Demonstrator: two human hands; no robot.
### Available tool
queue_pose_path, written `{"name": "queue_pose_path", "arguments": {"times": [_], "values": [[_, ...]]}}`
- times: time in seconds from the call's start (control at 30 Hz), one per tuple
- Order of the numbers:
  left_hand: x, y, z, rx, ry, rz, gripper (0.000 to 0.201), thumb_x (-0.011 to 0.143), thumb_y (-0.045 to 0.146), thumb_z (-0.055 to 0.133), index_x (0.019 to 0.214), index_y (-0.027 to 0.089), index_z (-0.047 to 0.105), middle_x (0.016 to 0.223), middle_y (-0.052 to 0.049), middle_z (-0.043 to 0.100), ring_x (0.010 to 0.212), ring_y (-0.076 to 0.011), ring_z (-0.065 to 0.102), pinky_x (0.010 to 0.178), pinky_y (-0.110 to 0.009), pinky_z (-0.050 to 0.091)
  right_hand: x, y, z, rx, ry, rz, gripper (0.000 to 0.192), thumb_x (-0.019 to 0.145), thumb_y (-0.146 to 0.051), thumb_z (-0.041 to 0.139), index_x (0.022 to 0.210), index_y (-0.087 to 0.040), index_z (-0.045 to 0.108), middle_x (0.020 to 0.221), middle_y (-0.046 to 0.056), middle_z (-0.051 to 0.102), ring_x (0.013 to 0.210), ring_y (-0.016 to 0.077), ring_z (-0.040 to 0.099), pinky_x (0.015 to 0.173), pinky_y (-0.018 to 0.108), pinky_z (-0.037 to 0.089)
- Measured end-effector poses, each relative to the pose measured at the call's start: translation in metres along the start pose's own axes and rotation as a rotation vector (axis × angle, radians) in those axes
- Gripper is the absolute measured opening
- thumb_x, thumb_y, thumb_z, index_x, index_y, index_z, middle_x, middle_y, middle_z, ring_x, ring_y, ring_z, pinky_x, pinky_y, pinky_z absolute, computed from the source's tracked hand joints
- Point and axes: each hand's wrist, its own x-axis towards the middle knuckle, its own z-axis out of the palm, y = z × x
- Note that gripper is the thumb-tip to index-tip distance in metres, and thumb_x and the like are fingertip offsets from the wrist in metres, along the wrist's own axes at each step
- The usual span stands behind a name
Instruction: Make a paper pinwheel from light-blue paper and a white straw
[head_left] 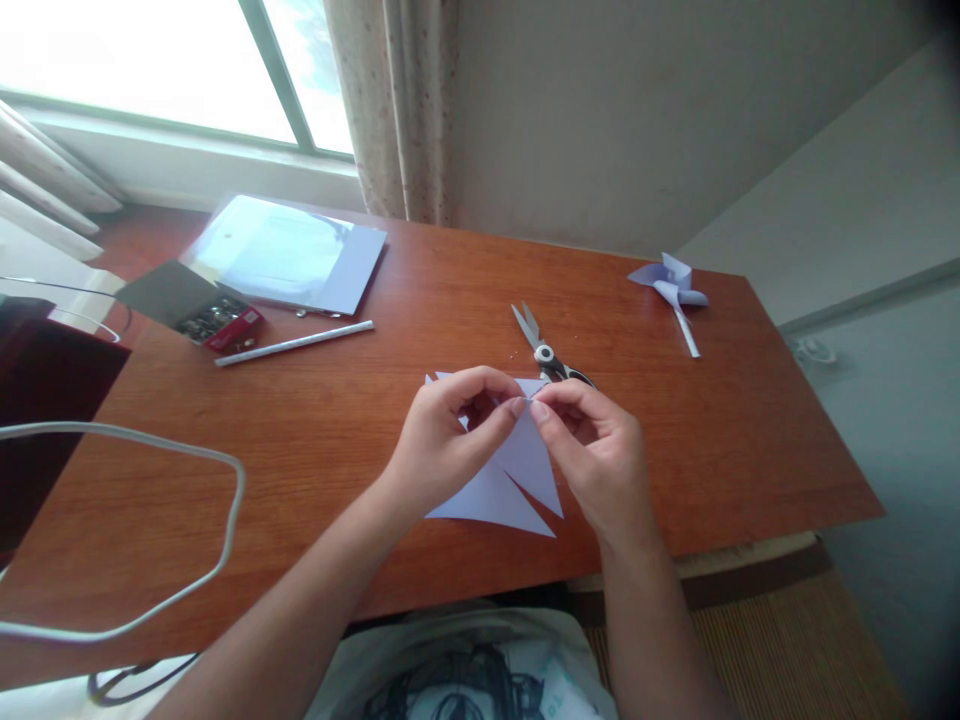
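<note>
Both hands hover over a sheet of white paper (pixel 491 497) with slits cut in from its corners, lying on the desk. My left hand (pixel 465 415) is closed in a pinch, thumb against forefinger. Opposite it, my right hand (pixel 589 435) pinches too, its fingertips meeting those of the left. A tiny pale bit shows between the fingertips, too small to name. Just behind the right hand lie scissors (pixel 546 355) with their blades parted, their handles partly hidden by the hand and close to the paper's far edge.
A finished paper pinwheel (pixel 675 290) lies at the far right. On the left are a rolled paper stick (pixel 296 343), an opened small box (pixel 225 325) of metal pieces and a clear folder (pixel 285 250). A white cable (pixel 236 500) loops over the desk's left side.
</note>
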Motion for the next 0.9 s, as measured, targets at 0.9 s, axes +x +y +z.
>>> {"name": "queue_pose_path", "arguments": {"times": [0.9], "values": [[-0.002, 0.000, 0.001, 0.294, 0.090, 0.283, 0.010, 0.090, 0.014, 0.066, 0.080, 0.017, 0.067, 0.068, 0.002, 0.061, 0.058, -0.0083, 0.050, 0.055, -0.021, 0.041, -0.003, -0.009, 0.013, -0.529, 0.184, -0.422, 0.013, 0.093, -0.014, 0.062, 0.088, -0.025, 0.067, 0.085, 0.004, 0.069, 0.076, 0.0187, 0.065, 0.071, 0.033, 0.055]]}}
